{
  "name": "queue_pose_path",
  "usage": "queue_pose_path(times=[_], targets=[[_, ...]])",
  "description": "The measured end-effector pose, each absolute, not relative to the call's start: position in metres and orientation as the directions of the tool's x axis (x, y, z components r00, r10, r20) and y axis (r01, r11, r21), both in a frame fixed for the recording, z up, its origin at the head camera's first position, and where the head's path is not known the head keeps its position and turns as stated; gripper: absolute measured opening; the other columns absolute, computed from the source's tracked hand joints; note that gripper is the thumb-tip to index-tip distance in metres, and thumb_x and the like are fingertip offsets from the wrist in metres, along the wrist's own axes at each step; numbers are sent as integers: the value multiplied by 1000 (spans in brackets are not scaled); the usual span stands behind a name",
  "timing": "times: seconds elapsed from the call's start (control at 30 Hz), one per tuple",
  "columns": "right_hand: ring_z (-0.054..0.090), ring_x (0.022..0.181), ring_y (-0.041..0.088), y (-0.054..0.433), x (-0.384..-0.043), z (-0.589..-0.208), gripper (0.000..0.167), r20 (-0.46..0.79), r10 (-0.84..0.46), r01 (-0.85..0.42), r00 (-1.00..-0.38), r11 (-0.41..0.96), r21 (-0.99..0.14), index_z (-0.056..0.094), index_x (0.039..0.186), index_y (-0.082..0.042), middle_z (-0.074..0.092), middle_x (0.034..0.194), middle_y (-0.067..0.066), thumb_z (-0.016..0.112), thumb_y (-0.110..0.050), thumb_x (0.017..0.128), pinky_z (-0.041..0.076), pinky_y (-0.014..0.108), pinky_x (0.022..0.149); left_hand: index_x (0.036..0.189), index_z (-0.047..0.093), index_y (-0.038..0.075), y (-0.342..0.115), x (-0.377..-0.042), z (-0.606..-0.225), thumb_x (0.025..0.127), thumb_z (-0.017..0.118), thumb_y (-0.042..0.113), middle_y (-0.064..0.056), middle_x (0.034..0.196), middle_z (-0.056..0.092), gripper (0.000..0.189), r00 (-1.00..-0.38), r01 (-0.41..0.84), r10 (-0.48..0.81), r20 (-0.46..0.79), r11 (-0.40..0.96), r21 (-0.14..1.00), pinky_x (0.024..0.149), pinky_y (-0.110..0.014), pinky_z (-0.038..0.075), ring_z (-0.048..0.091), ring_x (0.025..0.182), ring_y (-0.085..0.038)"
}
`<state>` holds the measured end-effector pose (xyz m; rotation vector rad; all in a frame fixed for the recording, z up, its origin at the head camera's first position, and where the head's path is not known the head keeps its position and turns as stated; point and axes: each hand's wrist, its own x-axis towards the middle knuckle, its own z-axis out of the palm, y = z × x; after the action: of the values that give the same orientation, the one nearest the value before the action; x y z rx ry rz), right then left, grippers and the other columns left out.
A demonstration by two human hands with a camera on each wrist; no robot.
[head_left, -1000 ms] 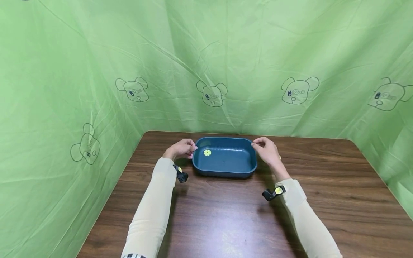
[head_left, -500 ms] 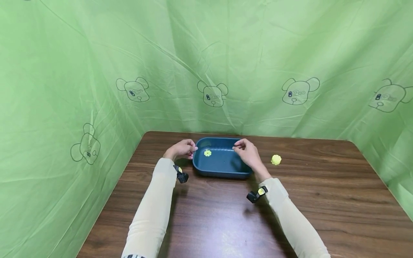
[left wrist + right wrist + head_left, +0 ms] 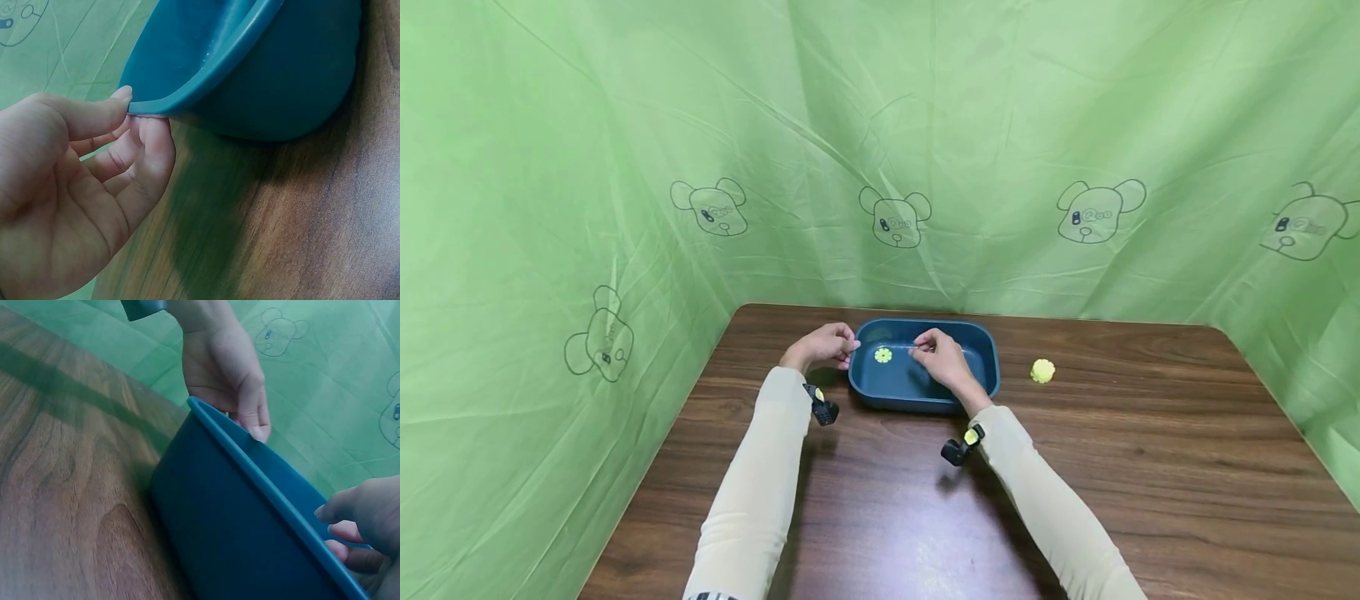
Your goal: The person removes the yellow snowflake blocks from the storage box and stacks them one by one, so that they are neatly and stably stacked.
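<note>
A blue rectangular basin (image 3: 917, 406) with rounded corners stands near the back of the table. My left hand (image 3: 824, 345) pinches its left rim; in the left wrist view, thumb and fingers (image 3: 156, 147) clasp the rim from both sides. My right hand (image 3: 942, 358) hovers over the basin's inside, coming across the front rim. Its fingers are loosely bent and nothing shows between them in the right wrist view, where the hand (image 3: 359, 525) is cut off by the frame. Toward the left, inside the basin, lies a small yellow flower-shaped piece (image 3: 883, 355).
On the brown wooden table (image 3: 880, 500), a yellow scalloped piece (image 3: 1042, 371) lies right of the basin. A green curtain (image 3: 985, 150) printed with mouse-like heads hangs behind the table and along both sides.
My right hand has moved left from the basin's right rim to above its middle, uncovering the yellow scalloped piece on the table. The left hand and basin have stayed put.
</note>
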<state>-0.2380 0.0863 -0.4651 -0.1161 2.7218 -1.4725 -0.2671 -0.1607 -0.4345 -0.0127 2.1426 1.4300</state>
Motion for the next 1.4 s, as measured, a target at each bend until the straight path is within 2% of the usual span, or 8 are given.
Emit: queue_pose_path(times=[0.2,0.47,0.6,0.83,1.0,1.1,1.23,1.4], targets=[[60,93,22,74,-244,-471,24,-20,-103,-40,-995,550,-834,62,105,-7,65,99,8,69,-21,87,48,36,81,97,43,3,-162,-268,-437,99,49,8,-8,82,48,8,-842,-299,306,-444,422,856,71,-31,53,52,68,-16],[60,92,22,58,-253,-473,26,-25,-137,-64,-990,607,-792,63,106,-4,64,98,8,70,-20,86,48,35,82,96,44,4,-164,-270,-440,99,50,10,-7,81,48,8,-839,-318,295,-457,417,852,76,-35,53,53,69,-16],[59,93,23,48,-257,-470,28,-52,-175,-75,-983,647,-759,62,107,-4,64,100,9,71,-19,86,48,37,84,97,44,4,-165,-271,-440,99,50,10,-7,81,49,8,-839,-315,295,-457,422,850,74,-33,53,53,69,-16],[54,112,27,35,-264,-468,37,-143,-238,-103,-961,784,-612,61,119,-6,61,120,12,68,-25,88,44,40,96,97,44,4,-164,-271,-438,99,50,9,-8,83,49,8,-834,-329,295,-465,411,850,71,-31,53,53,67,-15],[49,118,27,32,-267,-471,39,-177,-258,-131,-950,841,-526,60,124,-10,57,124,12,67,-27,90,42,41,99,96,44,5,-163,-271,-439,99,50,10,-9,84,49,8,-835,-340,290,-469,400,851,67,-27,52,53,66,-15],[49,118,27,31,-267,-473,36,-177,-241,-123,-954,856,-503,61,122,-12,56,123,11,67,-27,90,43,42,98,96,44,5,-163,-271,-438,99,50,10,-10,85,50,8,-836,-335,289,-467,406,850,66,-26,52,53,67,-14],[52,112,27,30,-268,-474,28,-165,-210,-105,-964,866,-489,65,110,-13,57,117,10,71,-26,86,45,42,95,97,45,5,-162,-271,-436,99,51,10,-10,84,50,9,-836,-329,294,-463,407,852,69,-29,53,53,67,-15],[53,106,29,29,-267,-474,31,-157,-211,-113,-965,871,-478,64,107,-14,56,112,10,75,-29,83,46,42,90,97,45,5,-162,-270,-434,99,51,11,-10,84,49,9,-836,-326,296,-462,409,852,72,-31,53,53,68,-15]])
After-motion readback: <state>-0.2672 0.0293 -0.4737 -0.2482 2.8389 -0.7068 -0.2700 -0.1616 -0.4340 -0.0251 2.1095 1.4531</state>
